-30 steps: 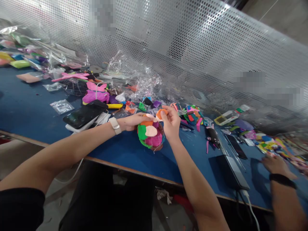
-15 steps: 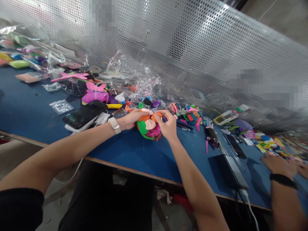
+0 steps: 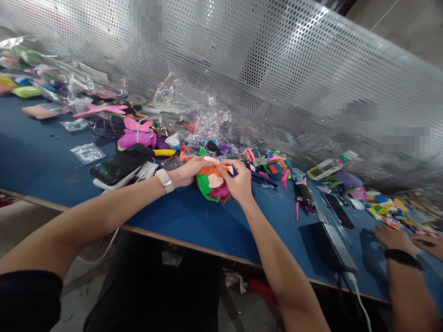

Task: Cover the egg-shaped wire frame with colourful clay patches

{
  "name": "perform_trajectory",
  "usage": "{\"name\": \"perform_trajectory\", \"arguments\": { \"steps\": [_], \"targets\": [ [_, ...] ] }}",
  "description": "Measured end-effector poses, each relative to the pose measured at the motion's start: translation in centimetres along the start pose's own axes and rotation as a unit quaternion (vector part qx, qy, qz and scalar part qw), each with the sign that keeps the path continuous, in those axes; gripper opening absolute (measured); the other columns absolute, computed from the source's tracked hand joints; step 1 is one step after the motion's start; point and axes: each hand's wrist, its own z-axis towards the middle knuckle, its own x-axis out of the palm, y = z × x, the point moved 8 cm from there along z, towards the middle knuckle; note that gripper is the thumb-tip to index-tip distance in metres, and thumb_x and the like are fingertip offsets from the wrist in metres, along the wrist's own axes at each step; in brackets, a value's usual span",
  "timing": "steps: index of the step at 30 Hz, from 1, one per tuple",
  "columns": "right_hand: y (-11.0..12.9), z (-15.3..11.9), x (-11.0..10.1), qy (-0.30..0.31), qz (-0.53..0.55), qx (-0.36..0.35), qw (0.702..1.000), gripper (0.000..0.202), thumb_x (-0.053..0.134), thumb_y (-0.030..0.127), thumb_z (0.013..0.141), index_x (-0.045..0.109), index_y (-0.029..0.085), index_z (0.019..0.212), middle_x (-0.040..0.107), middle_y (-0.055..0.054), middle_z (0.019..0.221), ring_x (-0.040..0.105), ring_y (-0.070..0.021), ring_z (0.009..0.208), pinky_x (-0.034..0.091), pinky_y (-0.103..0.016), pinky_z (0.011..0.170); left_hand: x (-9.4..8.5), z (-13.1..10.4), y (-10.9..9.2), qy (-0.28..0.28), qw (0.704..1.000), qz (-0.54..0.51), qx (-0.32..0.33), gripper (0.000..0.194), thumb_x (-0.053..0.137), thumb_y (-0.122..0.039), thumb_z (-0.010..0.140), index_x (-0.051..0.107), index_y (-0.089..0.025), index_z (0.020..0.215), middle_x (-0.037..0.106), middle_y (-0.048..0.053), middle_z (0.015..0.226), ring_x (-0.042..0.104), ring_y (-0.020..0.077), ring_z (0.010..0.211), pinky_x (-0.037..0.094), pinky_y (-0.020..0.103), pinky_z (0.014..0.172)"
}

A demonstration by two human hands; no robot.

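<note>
A round ball covered in patches of coloured modelling clay (image 3: 205,185) rests on the blue table, with green, orange, pale pink and magenta areas showing. My left hand (image 3: 191,170) wraps around its left and upper side, fingers closed against it. With thumb and fingers together, my right hand (image 3: 239,179) presses a piece of orange modelling clay (image 3: 223,169) onto the top right of the ball. The ball's far side is hidden by my fingers.
A black phone (image 3: 121,164) lies at left near a pink clay figure (image 3: 137,133). Clear plastic bags (image 3: 207,122) pile against the perforated metal panel (image 3: 242,69). A black box-shaped device (image 3: 332,246) with cables stands at right, near another person's hand (image 3: 394,237).
The orange piece in my right hand has gone from raised to flattened against the ball. My left hand stays put. The other person's hands at right have shifted slightly.
</note>
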Motion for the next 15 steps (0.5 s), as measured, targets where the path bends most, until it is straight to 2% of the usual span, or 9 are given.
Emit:
{"name": "perform_trajectory", "arguments": {
  "steps": [3,7,15],
  "targets": [
    [0.56,0.07,-0.18,-0.007,-0.018,-0.034,0.999,0.017,0.085,0.047,0.106,0.088,0.030,0.103,0.084,-0.008,0.112,0.077,-0.0323,0.115,0.062,-0.054,0.111,0.18,-0.19,-0.25,0.000,1.000,0.001,0.005,0.010,0.087,-0.025,0.097,0.087,-0.016,0.102,0.092,0.014,0.115,0.087,0.0232,0.101,0.067,0.034,0.096],
    [0.33,0.14,-0.19,-0.014,-0.021,-0.033,0.999,0.020,0.086,0.049,0.104,0.090,0.030,0.104,0.079,-0.009,0.118,0.076,-0.0326,0.121,0.062,-0.056,0.115,0.39,-0.39,-0.56,0.003,1.000,0.002,0.010,0.011,0.089,-0.025,0.096,0.088,-0.016,0.102,0.092,0.014,0.118,0.087,0.0234,0.104,0.066,0.033,0.096],
    [0.53,0.13,-0.08,-0.003,-0.011,-0.040,0.999,0.014,0.084,0.042,0.105,0.088,0.029,0.105,0.081,-0.008,0.114,0.077,-0.0317,0.117,0.061,-0.055,0.112,0.21,-0.28,-0.48,0.009,1.000,0.005,0.016,0.019,0.094,-0.026,0.092,0.087,-0.015,0.105,0.092,0.013,0.117,0.086,0.0233,0.104,0.066,0.033,0.094]
  ]
}}
